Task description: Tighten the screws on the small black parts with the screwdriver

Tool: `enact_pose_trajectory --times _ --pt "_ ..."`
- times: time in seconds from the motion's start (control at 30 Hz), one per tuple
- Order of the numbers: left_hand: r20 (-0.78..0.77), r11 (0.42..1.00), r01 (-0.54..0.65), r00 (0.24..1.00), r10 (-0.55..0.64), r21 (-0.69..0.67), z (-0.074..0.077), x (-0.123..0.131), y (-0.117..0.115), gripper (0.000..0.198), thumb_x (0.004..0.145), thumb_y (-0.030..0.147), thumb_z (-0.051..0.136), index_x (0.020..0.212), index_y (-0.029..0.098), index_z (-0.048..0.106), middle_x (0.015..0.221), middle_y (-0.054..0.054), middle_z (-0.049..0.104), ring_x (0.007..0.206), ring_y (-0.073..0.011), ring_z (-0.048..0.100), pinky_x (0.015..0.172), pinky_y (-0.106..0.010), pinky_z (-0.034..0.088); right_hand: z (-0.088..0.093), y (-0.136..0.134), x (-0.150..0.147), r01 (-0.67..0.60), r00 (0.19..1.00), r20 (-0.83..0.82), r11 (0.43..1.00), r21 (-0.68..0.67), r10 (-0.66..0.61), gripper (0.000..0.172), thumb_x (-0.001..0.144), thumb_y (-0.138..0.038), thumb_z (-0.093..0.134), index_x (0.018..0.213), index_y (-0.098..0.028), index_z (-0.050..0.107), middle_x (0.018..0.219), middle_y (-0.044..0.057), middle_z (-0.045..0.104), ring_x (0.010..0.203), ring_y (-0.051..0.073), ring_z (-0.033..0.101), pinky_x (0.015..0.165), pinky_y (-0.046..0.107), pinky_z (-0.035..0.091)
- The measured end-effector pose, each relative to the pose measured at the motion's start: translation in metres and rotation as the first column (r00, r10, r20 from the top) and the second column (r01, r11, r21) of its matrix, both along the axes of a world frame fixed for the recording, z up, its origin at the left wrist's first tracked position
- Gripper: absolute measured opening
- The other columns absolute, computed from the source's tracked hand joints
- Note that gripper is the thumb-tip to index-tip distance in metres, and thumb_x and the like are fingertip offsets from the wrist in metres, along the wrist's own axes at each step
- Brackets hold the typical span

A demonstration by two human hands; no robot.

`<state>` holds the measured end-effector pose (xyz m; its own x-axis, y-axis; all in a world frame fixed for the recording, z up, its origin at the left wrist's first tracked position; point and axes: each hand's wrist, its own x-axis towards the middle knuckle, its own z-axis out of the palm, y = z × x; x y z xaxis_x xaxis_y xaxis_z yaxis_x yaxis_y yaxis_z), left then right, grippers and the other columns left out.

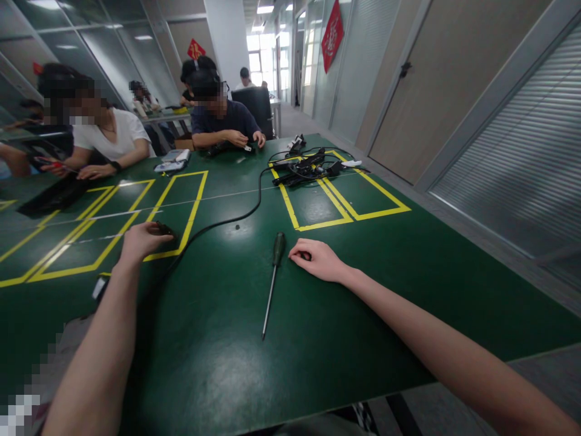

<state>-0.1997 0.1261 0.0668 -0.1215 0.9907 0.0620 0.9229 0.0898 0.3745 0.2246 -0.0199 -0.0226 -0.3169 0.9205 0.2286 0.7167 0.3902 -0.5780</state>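
My left hand [144, 239] is over the left side of the green table, by a yellow tape outline. Its thumb and fingers close round a small dark piece [164, 229], partly hidden by the hand. To the right, my right hand [320, 260] rests on the table with its fingers curled in. Something small and dark shows inside that curl, too hidden to name. A screwdriver [279, 247] with a dark handle lies between my hands, its metal tip toward me. Just left of its handle, apart from both hands, is a tiny dark bit [236, 227].
A black cable [236, 219] curves across the green table [218, 345] from a heap of black parts and wires [313, 166]. Yellow tape outlines [381, 214] mark the surface. Two people work opposite; one handles a dark flat part [54, 195]. A light-coloured case [172, 160] stands near them.
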Motion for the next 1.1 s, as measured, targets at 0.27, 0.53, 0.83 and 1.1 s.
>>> enact_pose_trajectory --times 0.27,0.53,0.83,1.1 --pt "0.029 0.992 -0.122 0.992 0.122 0.003 -0.01 0.005 -0.001 0.057 0.076 0.039 0.077 0.122 0.006 0.07 0.128 -0.022 0.075 0.12 -0.0344 0.071 0.098 -0.039 0.057 0.001 0.0 -0.002 0.011 1.0 0.014 1.0 -0.016 -0.011 0.03 0.1 -0.043 0.061 0.104 -0.015 0.067 0.097 0.003 0.069 0.086 0.013 0.066 0.082 0.033 0.059" --pt "0.019 0.998 -0.002 1.0 0.001 0.063 0.002 0.023 -0.003 0.043 0.073 0.042 0.078 0.102 0.01 0.075 0.113 -0.013 0.08 0.105 -0.0296 0.074 0.087 -0.03 0.056 0.012 -0.009 -0.011 -0.068 0.997 0.025 0.998 0.0 0.068 0.04 0.101 -0.037 0.056 0.138 -0.023 0.062 0.079 -0.002 0.063 0.066 0.01 0.052 0.066 0.025 0.039" --pt "0.31 0.907 0.419 0.858 -0.409 0.04 -0.012 0.116 -0.034 0.037 0.068 0.037 0.084 0.097 0.014 0.077 0.102 -0.011 0.082 0.097 -0.0293 0.076 0.089 -0.037 0.06 0.022 -0.021 -0.036 -0.105 0.983 0.147 0.994 -0.036 0.109 0.033 0.102 -0.046 0.055 0.1 -0.018 0.072 0.092 0.005 0.071 0.082 0.014 0.063 0.079 0.03 0.049" --pt "0.458 0.766 0.621 0.639 -0.618 0.167 -0.056 0.177 -0.083 0.024 0.072 0.035 0.085 0.087 0.021 0.074 0.089 -0.007 0.08 0.083 -0.0263 0.075 0.084 -0.042 0.061 0.024 -0.01 -0.001 0.168 0.986 0.035 0.969 -0.181 -0.165 0.031 0.099 -0.042 0.063 0.112 -0.015 0.066 0.1 0.004 0.069 0.087 0.013 0.067 0.081 0.033 0.06"
